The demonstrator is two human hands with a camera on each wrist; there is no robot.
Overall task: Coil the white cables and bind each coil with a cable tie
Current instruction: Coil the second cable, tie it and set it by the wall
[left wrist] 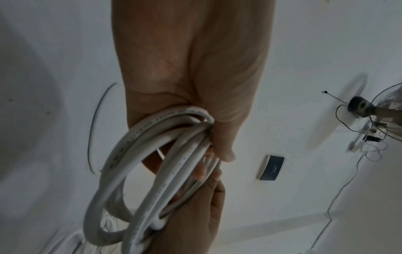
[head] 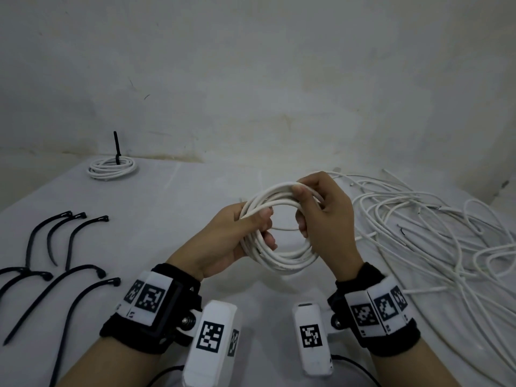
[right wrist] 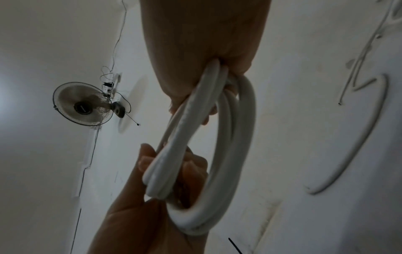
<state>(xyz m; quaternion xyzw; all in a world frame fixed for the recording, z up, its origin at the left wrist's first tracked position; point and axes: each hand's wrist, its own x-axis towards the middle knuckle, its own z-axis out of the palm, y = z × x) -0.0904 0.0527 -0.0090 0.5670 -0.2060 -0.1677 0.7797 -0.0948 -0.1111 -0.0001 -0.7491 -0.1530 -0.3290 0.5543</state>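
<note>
Left grip [head: 229,238]: my fingers curled round the white coil [head: 279,259].
Right grip [head: 325,216]: clasps the coil's other side.
Table [head: 173,208]: black cable ties [head: 69,247], loose cables [head: 435,227], one bound coil [head: 111,167].

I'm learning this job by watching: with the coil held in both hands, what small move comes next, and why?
Probably free the left hand to fetch a loose cable tie, keeping the right hand gripping the coil. The coil looks fully wound but unbound, and the ties lie on the table's left side.

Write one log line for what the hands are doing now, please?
left hand: grips coil | right hand: grips coil | tie: not on | loose ties: table
</note>
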